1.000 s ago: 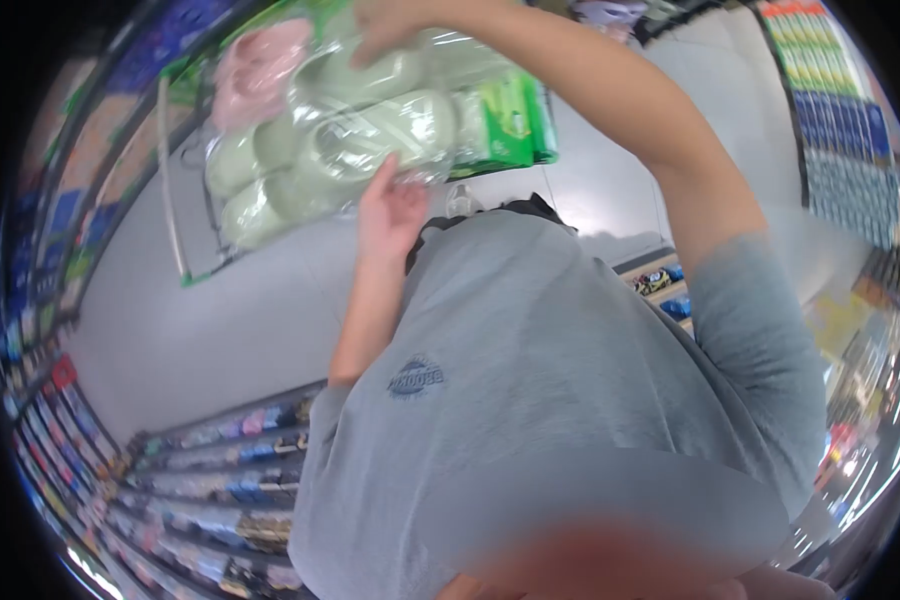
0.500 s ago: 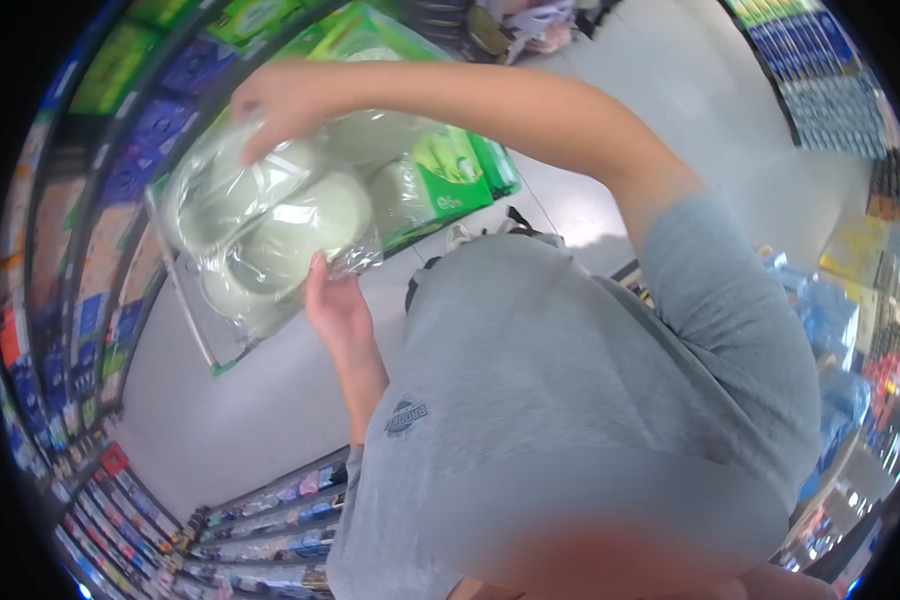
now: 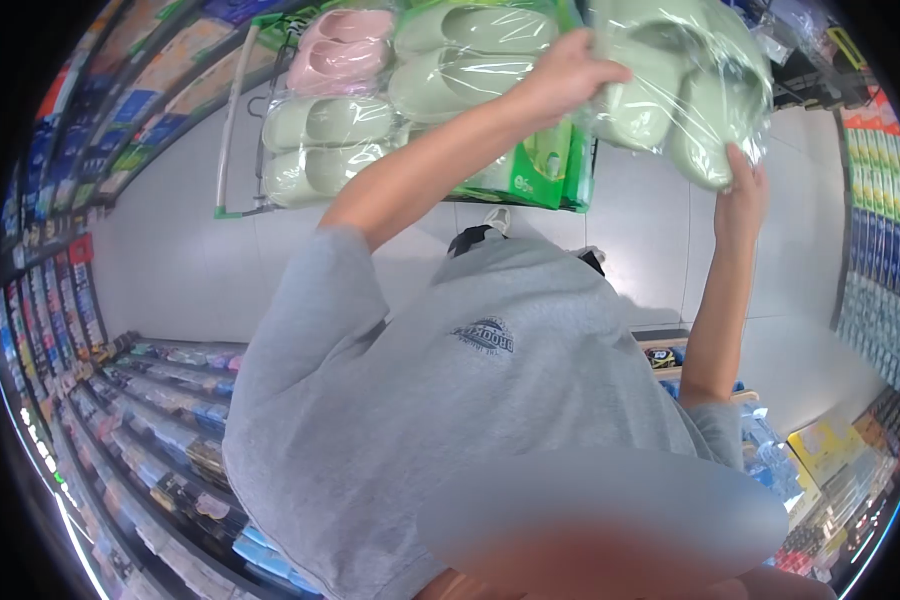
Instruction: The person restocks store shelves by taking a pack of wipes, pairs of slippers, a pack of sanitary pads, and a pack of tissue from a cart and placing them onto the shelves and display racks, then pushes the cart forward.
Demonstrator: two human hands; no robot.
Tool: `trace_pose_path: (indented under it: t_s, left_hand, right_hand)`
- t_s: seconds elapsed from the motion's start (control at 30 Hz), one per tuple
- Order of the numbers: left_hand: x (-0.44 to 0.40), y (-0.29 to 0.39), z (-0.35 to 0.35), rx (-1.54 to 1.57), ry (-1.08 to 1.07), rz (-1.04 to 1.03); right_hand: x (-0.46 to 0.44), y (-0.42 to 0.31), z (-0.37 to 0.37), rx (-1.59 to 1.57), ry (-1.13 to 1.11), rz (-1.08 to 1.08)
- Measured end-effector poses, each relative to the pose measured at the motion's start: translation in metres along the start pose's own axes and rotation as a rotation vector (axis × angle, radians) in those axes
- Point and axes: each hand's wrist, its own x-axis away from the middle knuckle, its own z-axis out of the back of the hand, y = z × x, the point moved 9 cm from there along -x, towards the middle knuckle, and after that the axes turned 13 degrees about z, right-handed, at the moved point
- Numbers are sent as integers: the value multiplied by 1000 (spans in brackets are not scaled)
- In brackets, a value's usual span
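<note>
My left hand (image 3: pixel 567 78) reaches across to the left edge of a clear bag with a pair of pale green shoes (image 3: pixel 638 100), its fingers closed on the plastic. At the bag's lower right edge, my right hand (image 3: pixel 742 190) pinches the plastic beside a shoe's end. Left of this bag, more bagged pale green shoes (image 3: pixel 470 85) and a pink pair (image 3: pixel 345 50) lie on a cart (image 3: pixel 232 130). A green package (image 3: pixel 542 172) is at the cart's right end, partly behind my left forearm.
Stocked shelves (image 3: pixel 160 440) run along the left and lower left. More packed goods (image 3: pixel 875 210) stand at the right. Grey tiled floor (image 3: pixel 640 230) shows around my feet, with yellow boxes (image 3: pixel 825 450) at the lower right.
The view has swung. A bagged green pair, earlier over the cart between both hands, is now to the cart's right. My left arm now reaches across; my right hand has moved to the right.
</note>
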Motion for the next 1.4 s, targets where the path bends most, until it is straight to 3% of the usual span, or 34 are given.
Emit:
trace_pose_path:
  t_s: [0.07,0.13,0.2,0.3,0.4,0.6,0.73,1.0,1.17,1.23,1.4]
  left_hand:
    - [-17,-18,-29,-123,-4,25]
    - [-35,-37,-81,-191,-162,77]
    - [-44,-54,-113,-267,-87,177]
    - [-53,-71,-178,-143,-258,174]
    - [-66,-97,-222,-148,-204,240]
    - [-85,-127,-293,-159,-197,160]
    - [-98,-121,-341,-197,-128,-13]
    - [-152,-119,-362,-150,-31,-89]
    - [-231,-171,-360,-101,-27,93]
    - [-258,-210,-350,-140,-4,176]
    - [-311,-254,-370,-170,-34,409]
  right_hand:
    - [14,10,53,-61,151,-86]
    - [26,11,87,-118,169,-60]
    - [32,4,127,-213,191,-36]
    - [35,-10,182,-214,213,-47]
    - [27,-25,242,-139,244,-56]
    - [4,-68,305,-59,92,52]
    - [-19,-83,345,-65,42,151]
    - [-94,-69,369,-119,-57,152]
    - [-155,-38,399,-22,-32,46]
    - [-172,-2,422,75,-32,-133]
    - [-213,25,469,165,43,-260]
